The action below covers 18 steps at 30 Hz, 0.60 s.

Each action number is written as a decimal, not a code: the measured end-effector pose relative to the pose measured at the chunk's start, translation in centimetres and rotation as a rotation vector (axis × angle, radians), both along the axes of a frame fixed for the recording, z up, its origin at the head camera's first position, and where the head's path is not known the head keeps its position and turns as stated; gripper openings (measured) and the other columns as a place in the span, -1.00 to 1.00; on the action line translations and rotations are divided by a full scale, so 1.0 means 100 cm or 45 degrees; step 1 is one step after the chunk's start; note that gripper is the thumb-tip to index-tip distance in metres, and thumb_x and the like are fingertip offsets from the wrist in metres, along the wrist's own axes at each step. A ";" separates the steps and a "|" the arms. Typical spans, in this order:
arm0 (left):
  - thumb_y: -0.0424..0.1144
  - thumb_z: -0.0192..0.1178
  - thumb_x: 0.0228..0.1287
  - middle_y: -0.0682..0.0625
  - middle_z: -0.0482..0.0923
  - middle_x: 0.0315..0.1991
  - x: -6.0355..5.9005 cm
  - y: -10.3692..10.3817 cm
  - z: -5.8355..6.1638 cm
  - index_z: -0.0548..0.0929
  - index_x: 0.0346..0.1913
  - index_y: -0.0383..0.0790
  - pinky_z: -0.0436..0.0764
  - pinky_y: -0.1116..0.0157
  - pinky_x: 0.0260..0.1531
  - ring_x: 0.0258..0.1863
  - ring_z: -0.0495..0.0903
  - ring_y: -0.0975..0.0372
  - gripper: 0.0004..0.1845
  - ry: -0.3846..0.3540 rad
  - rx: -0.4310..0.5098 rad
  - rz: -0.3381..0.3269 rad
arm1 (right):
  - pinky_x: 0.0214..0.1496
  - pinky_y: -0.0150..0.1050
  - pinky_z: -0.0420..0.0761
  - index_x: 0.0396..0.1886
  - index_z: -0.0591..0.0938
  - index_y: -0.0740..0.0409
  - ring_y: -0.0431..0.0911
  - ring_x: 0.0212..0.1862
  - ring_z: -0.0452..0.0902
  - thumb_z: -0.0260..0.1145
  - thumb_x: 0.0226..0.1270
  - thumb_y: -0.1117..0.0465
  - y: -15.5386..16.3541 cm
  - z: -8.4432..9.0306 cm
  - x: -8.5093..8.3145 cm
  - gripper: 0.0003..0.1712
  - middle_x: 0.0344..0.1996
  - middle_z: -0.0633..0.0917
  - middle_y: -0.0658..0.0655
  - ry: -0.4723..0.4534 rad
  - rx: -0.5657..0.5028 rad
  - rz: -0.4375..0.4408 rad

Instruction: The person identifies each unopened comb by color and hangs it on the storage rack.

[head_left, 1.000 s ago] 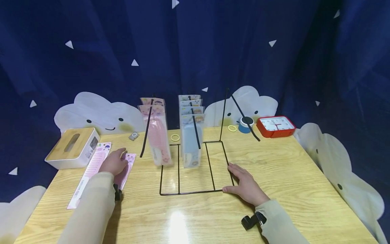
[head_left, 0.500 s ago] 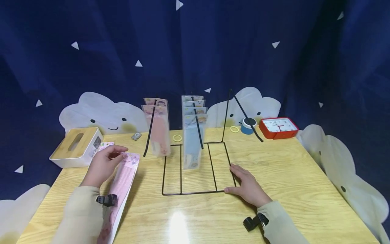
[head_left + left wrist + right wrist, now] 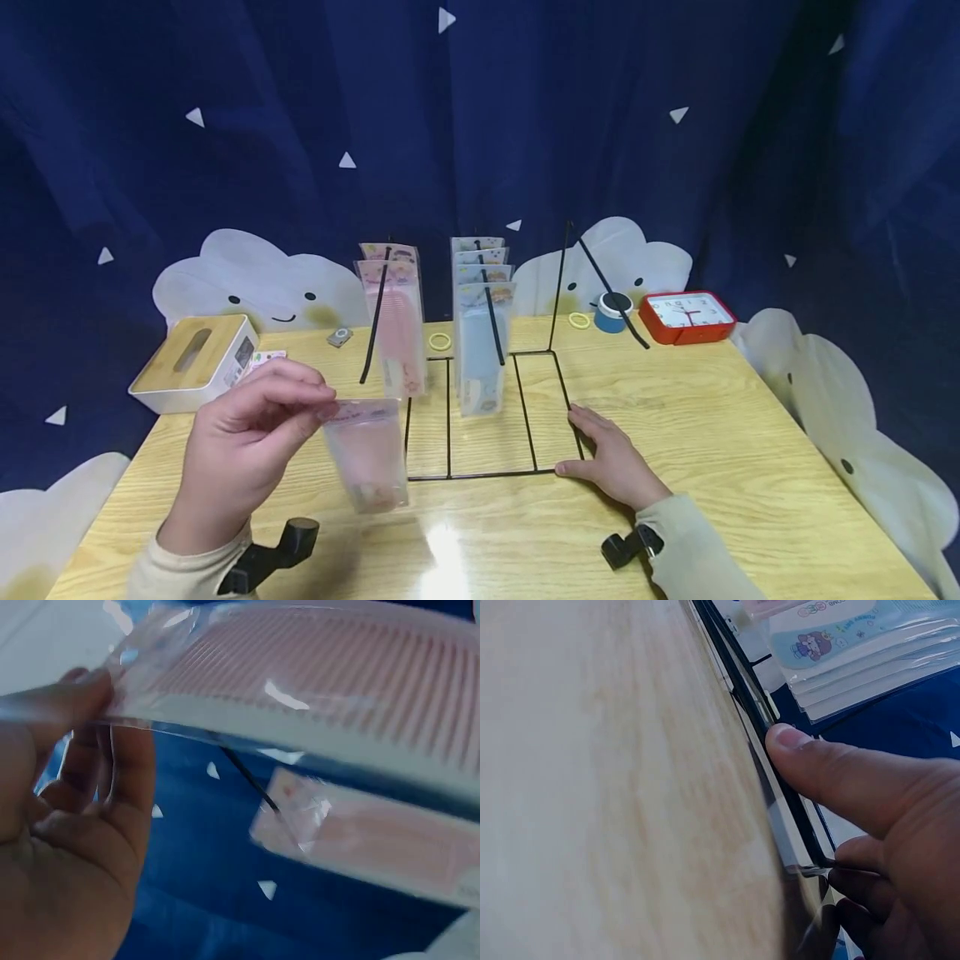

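Observation:
In the head view my left hand [image 3: 251, 433] pinches the top of a pink comb [image 3: 371, 467] in a clear packet, raised over the table in front of the rack. The left wrist view shows the teeth of this packaged comb [image 3: 322, 667] close up, the thumb and fingertips at its end. My right hand [image 3: 611, 454] grips the front right corner of a black wire display rack [image 3: 487, 475], thumb on the front wire. Pink packaged combs [image 3: 397, 333] hang on the rack's left hook, and several blue packaged combs [image 3: 483, 350] on the middle hook. The right hook [image 3: 611, 287] carries nothing.
At the left stands a tissue box [image 3: 191, 358] with a wooden lid; another pink packet [image 3: 268, 357] shows partly behind my left hand. Along the back lie a small grey clip-like device [image 3: 340, 337], yellow rings [image 3: 439, 341], a blue round container [image 3: 611, 315] and a red clock [image 3: 688, 317].
My left hand has picked up the pink packaged comb from the table at the left, lifted it and brought it right toward the rack. My right hand has stayed at the rack's corner.

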<state>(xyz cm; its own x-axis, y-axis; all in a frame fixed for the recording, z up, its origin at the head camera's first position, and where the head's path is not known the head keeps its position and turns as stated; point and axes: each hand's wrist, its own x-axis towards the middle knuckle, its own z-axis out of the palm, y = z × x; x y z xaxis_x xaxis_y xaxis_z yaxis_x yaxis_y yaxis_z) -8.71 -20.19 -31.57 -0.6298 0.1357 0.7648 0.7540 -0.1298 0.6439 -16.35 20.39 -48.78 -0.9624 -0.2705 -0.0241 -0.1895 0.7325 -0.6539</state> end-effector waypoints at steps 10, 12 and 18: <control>-0.84 0.19 0.05 -0.11 0.66 -0.22 -0.003 0.012 0.010 0.69 -0.17 -0.58 0.65 0.44 -0.25 -0.20 0.64 0.20 -0.70 -0.099 -0.005 0.160 | 0.41 0.33 0.16 0.51 0.31 0.26 0.30 0.51 0.08 0.55 0.06 -0.19 0.001 -0.001 0.001 0.12 0.51 0.27 0.26 0.020 0.005 0.008; -0.83 0.19 0.07 -0.11 0.67 -0.22 -0.005 0.012 0.008 0.69 -0.16 -0.58 0.64 0.45 -0.25 -0.21 0.65 0.22 -0.71 -0.118 -0.010 0.172 | 0.41 0.33 0.16 0.51 0.31 0.26 0.30 0.50 0.09 0.56 0.06 -0.18 0.001 -0.001 0.001 0.12 0.51 0.27 0.26 0.020 0.007 0.006; -0.77 0.22 0.13 -0.11 0.68 -0.20 -0.018 0.010 0.001 0.68 -0.15 -0.57 0.64 0.46 -0.26 -0.26 0.69 0.26 -0.76 -0.182 0.003 0.225 | 0.41 0.32 0.16 0.51 0.31 0.24 0.29 0.51 0.08 0.56 0.06 -0.18 0.001 -0.001 0.000 0.12 0.51 0.27 0.25 0.010 0.011 0.004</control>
<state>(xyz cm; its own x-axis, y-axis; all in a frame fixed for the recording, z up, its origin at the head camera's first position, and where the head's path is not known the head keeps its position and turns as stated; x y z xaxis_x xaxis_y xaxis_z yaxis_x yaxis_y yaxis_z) -10.54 -19.19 -31.45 -0.7455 0.0120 0.6664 0.6664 -0.0050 0.7456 -16.35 20.48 -48.87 -0.9617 -0.2736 -0.0190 -0.1970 0.7372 -0.6463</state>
